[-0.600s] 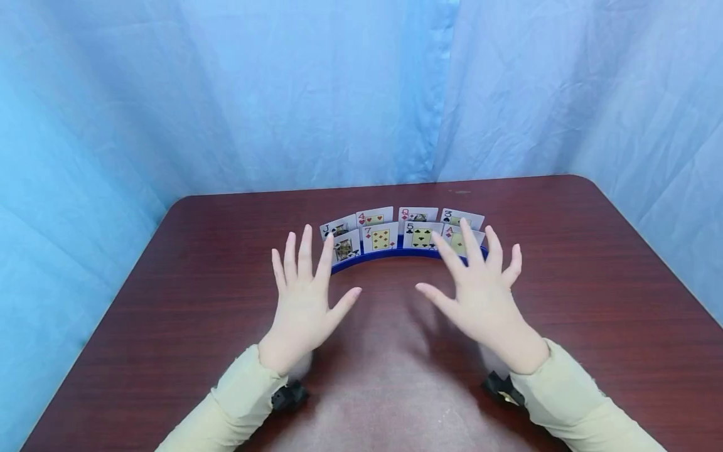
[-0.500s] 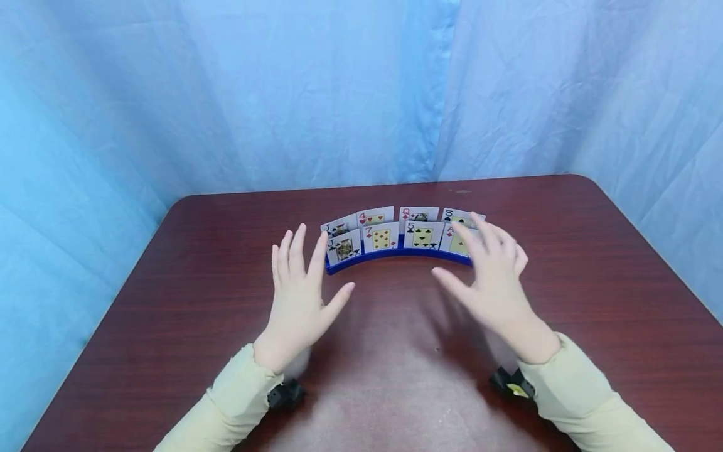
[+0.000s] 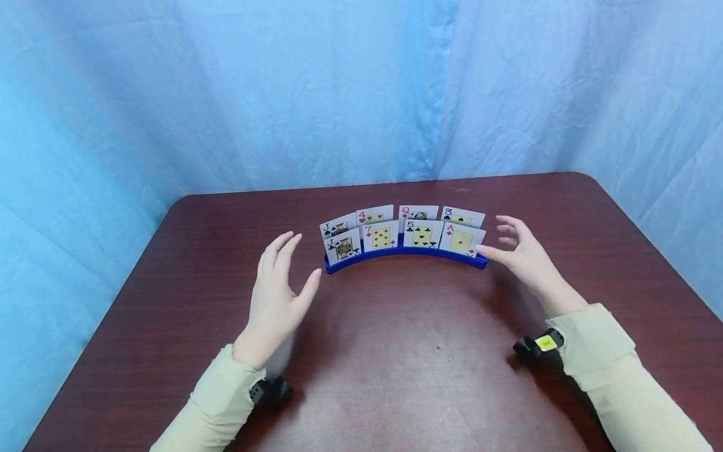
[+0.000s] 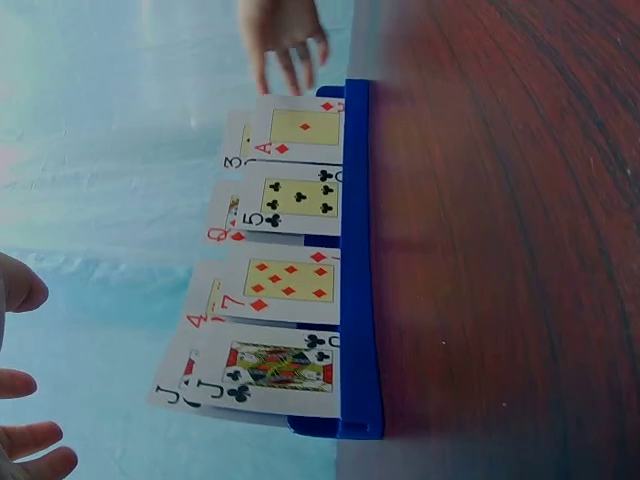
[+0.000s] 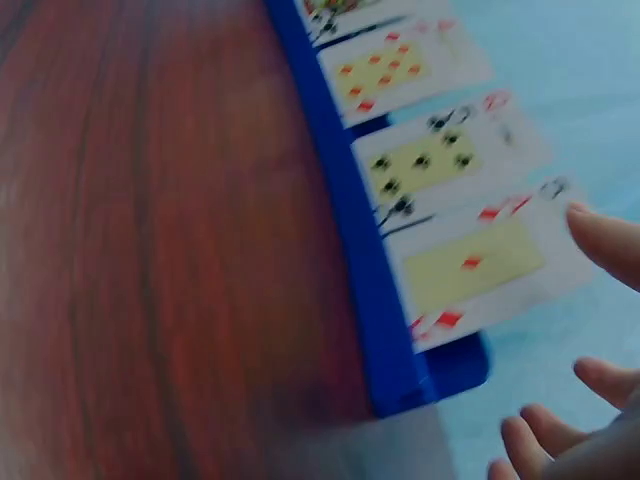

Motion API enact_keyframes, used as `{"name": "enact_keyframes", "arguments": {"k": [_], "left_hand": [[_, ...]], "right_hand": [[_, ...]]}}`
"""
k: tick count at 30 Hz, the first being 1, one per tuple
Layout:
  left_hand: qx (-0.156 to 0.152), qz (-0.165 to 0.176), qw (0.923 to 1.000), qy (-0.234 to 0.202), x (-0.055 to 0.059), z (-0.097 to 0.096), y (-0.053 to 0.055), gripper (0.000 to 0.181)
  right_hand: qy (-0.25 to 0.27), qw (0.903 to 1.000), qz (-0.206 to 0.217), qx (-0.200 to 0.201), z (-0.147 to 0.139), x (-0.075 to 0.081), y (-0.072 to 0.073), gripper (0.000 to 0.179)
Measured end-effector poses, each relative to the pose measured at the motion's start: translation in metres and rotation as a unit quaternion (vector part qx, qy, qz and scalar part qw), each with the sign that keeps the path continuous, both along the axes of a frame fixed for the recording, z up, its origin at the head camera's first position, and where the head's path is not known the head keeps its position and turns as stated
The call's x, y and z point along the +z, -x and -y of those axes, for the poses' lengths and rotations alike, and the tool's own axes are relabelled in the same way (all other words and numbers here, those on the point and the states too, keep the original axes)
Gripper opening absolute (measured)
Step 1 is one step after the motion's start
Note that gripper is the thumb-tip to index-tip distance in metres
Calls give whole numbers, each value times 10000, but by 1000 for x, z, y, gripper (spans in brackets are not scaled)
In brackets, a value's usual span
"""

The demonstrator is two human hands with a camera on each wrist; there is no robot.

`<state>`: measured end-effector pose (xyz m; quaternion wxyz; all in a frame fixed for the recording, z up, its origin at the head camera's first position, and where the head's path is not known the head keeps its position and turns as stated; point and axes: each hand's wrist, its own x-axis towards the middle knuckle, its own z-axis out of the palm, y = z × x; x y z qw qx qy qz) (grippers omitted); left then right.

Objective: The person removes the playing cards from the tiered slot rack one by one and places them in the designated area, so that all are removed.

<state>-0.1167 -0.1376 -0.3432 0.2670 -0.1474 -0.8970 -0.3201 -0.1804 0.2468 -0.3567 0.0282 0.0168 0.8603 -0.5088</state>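
Note:
A curved blue card holder [image 3: 395, 252] stands on the table with two rows of upright playing cards. Its front row shows a jack of clubs [image 4: 285, 370], a seven of diamonds [image 3: 381, 236], a five of clubs [image 3: 422, 234] and an ace of diamonds [image 5: 470, 265]. Behind them are a jack, a four of hearts [image 3: 375, 215], a queen of diamonds and a three of spades [image 3: 463, 217]. My left hand [image 3: 273, 295] hovers left of the holder, fingers relaxed, holding nothing. Beside the holder's right end is my right hand [image 3: 525, 257], its thumb near the ace; contact cannot be told.
The dark red-brown wooden table [image 3: 395, 339] extends around the holder, with rounded far corners. Light blue curtains [image 3: 316, 94] hang behind it and at both sides. A black wrist camera [image 3: 539, 344] sits under the right sleeve.
My right hand has moved right, from in front of the cards to beside the holder's right end. My left hand has drawn back slightly leftward, its fingers bending a little. The holder has not moved.

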Motion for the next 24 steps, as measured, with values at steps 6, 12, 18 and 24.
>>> {"name": "enact_keyframes", "arguments": {"k": [6, 12, 18, 24], "left_hand": [[-94, 123, 9987, -480, -5, 3, 4, 52], [-183, 463, 9900, -1322, -12, 1, 14, 46], [-205, 991, 9686, -2271, -16, -4, 26, 39], [-147, 1274, 9526, -2759, -21, -9, 37, 34]], "right_hand": [[-226, 9960, 600, 618, -6, -14, 16, 82], [-621, 9900, 959, 822, -8, -17, 23, 79], [-1016, 9882, 908, 705, -7, -22, 26, 62], [-1272, 9874, 763, 551, -8, -26, 29, 47]]}}
